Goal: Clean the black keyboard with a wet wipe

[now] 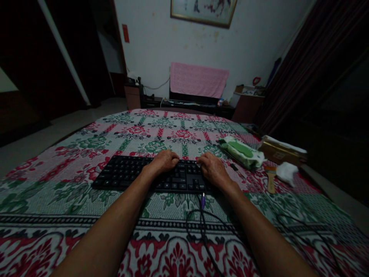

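Note:
A black keyboard [123,174] lies flat on a flowered bedspread [57,192] in front of me. My left hand [163,161] rests on the keyboard's far edge near its middle, fingers curled over the rim. At the keyboard's right end my right hand [211,166] does the same, fingers bent down over the keys and the edge. The keyboard's black cable [201,223], with a purple plug, coils on the cloth between my forearms.
A green and white pack of wipes [242,152] lies right of the keyboard. Further right are a small wooden-handled brush [271,180], a crumpled white tissue [286,172] and a cardboard box [281,152]. More black cable [305,234] loops at the lower right.

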### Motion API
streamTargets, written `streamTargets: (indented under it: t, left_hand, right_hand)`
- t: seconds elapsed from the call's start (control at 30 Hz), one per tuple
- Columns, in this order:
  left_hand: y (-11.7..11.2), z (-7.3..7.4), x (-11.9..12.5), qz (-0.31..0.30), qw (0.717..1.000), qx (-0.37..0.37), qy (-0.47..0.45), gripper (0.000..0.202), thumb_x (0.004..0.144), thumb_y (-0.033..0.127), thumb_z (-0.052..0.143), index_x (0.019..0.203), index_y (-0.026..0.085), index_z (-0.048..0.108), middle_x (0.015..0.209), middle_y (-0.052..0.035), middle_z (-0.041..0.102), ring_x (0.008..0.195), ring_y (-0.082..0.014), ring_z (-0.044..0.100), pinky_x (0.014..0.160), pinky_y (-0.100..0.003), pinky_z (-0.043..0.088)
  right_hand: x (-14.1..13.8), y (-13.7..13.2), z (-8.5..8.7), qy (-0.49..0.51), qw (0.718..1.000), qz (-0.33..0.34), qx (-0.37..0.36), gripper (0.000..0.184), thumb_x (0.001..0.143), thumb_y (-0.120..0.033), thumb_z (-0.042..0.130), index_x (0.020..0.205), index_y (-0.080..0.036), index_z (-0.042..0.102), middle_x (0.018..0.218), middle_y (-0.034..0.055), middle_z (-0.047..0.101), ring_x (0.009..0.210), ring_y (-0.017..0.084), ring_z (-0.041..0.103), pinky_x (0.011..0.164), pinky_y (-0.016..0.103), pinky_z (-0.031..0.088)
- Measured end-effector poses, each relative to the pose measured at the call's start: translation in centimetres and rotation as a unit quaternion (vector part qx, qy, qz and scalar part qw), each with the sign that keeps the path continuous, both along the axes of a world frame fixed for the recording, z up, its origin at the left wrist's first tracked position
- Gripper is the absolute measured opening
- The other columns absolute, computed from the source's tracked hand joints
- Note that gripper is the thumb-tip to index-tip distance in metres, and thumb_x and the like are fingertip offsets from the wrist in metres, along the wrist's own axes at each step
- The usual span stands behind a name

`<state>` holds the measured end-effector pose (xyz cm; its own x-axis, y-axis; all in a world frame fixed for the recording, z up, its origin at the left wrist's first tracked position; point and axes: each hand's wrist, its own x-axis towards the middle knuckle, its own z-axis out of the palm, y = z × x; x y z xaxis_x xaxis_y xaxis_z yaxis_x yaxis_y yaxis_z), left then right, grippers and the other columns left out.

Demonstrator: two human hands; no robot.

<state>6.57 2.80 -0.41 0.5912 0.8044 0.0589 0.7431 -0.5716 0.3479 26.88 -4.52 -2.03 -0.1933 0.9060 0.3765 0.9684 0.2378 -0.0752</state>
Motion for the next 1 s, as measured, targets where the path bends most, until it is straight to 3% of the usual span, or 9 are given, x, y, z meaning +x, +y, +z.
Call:
streamTargets:
  t: [0.3,0.6,0.73,1.0]
  left_hand:
    - [0.4,-0.5,-0.1,-0.004,1.0,0.01,0.002,0.03,0.078,0.027,0.043,0.095,0.022,0.067,0.095,-0.0042,0.068,0.088,-0.0184,0.059,0.073,-0.024,0.04]
    - [0.5,-0.6,-0.3,-0.017,1.0,0.012,-0.008,0.032,0.078,0.029,0.042,0.096,0.021,0.067,0.095,-0.0049,0.068,0.088,-0.0195,0.06,0.073,-0.025,0.041]
    - [0.5,-0.5,-0.3,-0.016,1.0,-0.001,-0.007,0.03,0.077,0.026,0.043,0.096,0.022,0.066,0.095,-0.0032,0.068,0.088,-0.0181,0.059,0.075,-0.024,0.04]
    - [0.5,-0.5,-0.2,-0.034,0.999,0.016,-0.007,0.032,0.077,0.025,0.041,0.095,0.02,0.067,0.095,-0.0041,0.068,0.086,-0.0173,0.06,0.073,-0.023,0.041]
  right_hand:
    - [0.1,0.0,0.0,0.024,0.999,0.009,-0.026,0.025,0.081,-0.013,0.04,0.094,-0.021,0.061,0.09,0.0054,0.054,0.083,0.015,0.05,0.074,0.024,0.036]
    - [2.6,0.6,0.2,0.109,0.991,0.008,0.07,0.027,0.078,-0.008,0.034,0.092,-0.017,0.056,0.086,0.0061,0.054,0.085,0.017,0.051,0.077,0.026,0.038]
    - [2.5,0.6,0.2,0.122,0.989,0.0,0.085,0.026,0.078,-0.01,0.036,0.098,-0.016,0.053,0.093,0.007,0.056,0.088,0.017,0.051,0.08,0.027,0.037]
    - [-0.2,-0.4,0.4,0.07,0.997,0.03,0.011,0.021,0.079,-0.015,0.041,0.093,-0.018,0.057,0.088,0.0048,0.053,0.084,0.015,0.049,0.076,0.024,0.037]
